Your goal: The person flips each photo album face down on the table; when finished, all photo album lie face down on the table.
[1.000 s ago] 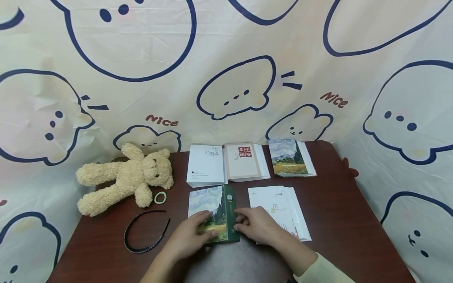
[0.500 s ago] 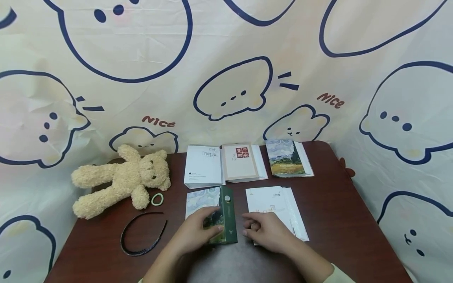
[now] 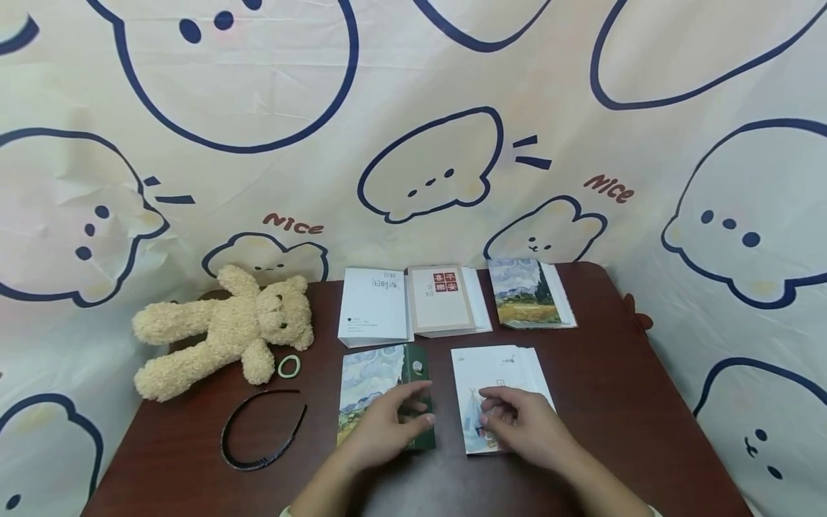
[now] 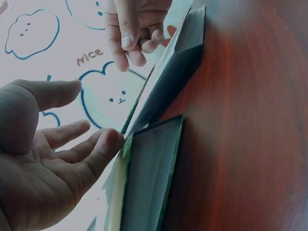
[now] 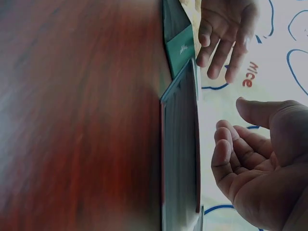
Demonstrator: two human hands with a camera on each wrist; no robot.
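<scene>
My left hand (image 3: 389, 425) hovers over a thick book (image 3: 370, 368) with a landscape-painting cover and a green flap along its right side. Its fingers are loosely bent with a gap to the thumb, and nothing is between them; in the left wrist view this hand (image 4: 57, 163) appears above the book's page edges (image 4: 151, 173). Over a white book (image 3: 487, 359) with a small drawing, my right hand (image 3: 528, 424) holds nothing, its fingers relaxed. From the right wrist view, the right hand (image 5: 260, 168) looks raised off that book (image 5: 180, 149). Both hands partly cover the covers below them.
Behind stand a white book (image 3: 373, 305), a beige book (image 3: 442, 298) with red squares, and another painting-covered book (image 3: 525, 294). A teddy bear (image 3: 229, 327), a green ring (image 3: 289, 366) and a black headband (image 3: 226, 438) lie left on the brown table (image 3: 620, 431).
My left hand has lifted off the painting-covered book and its fingers have spread apart. My right hand has left that book's green flap and moved right, over the white book.
</scene>
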